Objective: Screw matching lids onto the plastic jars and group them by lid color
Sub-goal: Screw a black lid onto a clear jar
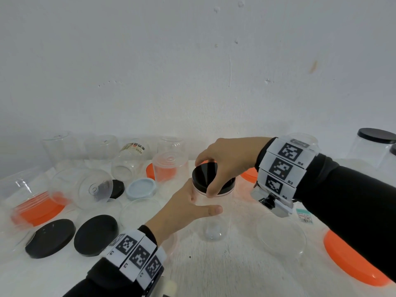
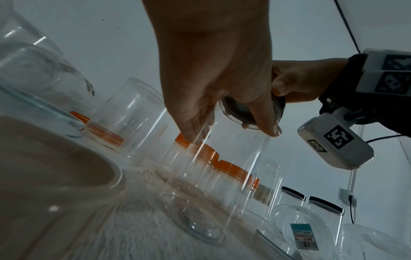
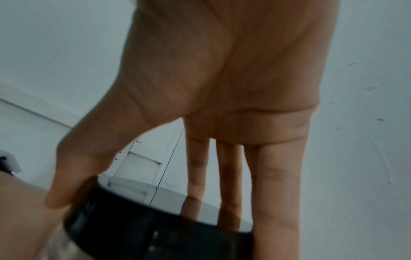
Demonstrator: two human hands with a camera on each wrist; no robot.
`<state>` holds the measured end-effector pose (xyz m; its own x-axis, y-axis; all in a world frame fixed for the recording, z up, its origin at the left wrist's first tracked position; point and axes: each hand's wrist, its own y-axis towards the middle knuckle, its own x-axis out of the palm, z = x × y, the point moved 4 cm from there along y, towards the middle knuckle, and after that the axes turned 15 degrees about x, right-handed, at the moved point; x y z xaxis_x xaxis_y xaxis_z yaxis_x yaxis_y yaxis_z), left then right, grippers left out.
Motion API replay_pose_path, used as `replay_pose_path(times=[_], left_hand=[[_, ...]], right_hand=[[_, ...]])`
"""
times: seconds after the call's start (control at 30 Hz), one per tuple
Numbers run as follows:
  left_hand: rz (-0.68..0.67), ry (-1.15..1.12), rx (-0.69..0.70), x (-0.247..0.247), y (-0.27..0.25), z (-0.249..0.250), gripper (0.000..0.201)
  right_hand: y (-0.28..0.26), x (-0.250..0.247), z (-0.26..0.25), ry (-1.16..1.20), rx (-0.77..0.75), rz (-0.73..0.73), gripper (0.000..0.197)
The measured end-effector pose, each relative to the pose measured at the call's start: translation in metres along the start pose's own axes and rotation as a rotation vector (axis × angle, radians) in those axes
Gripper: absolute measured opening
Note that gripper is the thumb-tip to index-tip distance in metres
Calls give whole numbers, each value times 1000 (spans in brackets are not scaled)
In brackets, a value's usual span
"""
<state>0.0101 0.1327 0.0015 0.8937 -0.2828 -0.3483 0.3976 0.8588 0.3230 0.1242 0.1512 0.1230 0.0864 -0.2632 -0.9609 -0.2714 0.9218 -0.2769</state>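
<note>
Lying along the tabletop's (image 1: 214, 273) near edge, two loose black lids (image 1: 50, 238) sit side by side toward the left corner, and a large orange lid (image 1: 351, 260) lies flat at the near right. Just beyond them, near the middle, the left hand (image 1: 184, 213) wraps around the upper wall of an upright clear jar (image 1: 213, 219), thumb on the near side and fingers curled round the far side, clamped on the plastic. On the jar's mouth sits a black lid (image 1: 205, 174), and the right hand (image 1: 227, 161) reaches in from the right and grips it from above, thumb on the near rim and fingers spread over the far rim; the right wrist view shows those fingers (image 3: 273, 193) pressed against the lid's side wall. Left of the jar, a pale blue lid (image 1: 141, 188) lies flat, with a tipped clear jar (image 1: 85, 187) lying on its side farther left, beside a jar with an orange lid (image 1: 37, 211) at the left edge. Toward the far edge, several lidless clear jars (image 1: 169, 166) stand upside down against the wall, and at the far right corner a closed jar with a black lid (image 1: 376, 136) stands upright.
</note>
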Motion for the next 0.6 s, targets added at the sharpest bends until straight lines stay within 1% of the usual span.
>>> replay_pose_path(times=[0.23,0.27,0.37,0.43,0.5,0.6], left_hand=[[-31,-4,-5,-4,3,-1,89],[-33,-3,-5,-4,3,-1,88],[-46,-1,-3,-5,4,-1,81],[-56,1,-2,-5,3,-1,76],[-49,-4,-6,-5,2,-2,79],[-38,10,-6,-4,1,-2,89]], right_hand=[[1,-1,-1,-54,-14,-47,76],[1,-2,-3,-58,-34,-40,72],[0,-5,-7,-41,-135,30,47],[-1,-7,-6,-22,-166,45,44],[-2,-8,-5,-18,-191,61,44],[-2,-6,-4,-21,-203,66,47]])
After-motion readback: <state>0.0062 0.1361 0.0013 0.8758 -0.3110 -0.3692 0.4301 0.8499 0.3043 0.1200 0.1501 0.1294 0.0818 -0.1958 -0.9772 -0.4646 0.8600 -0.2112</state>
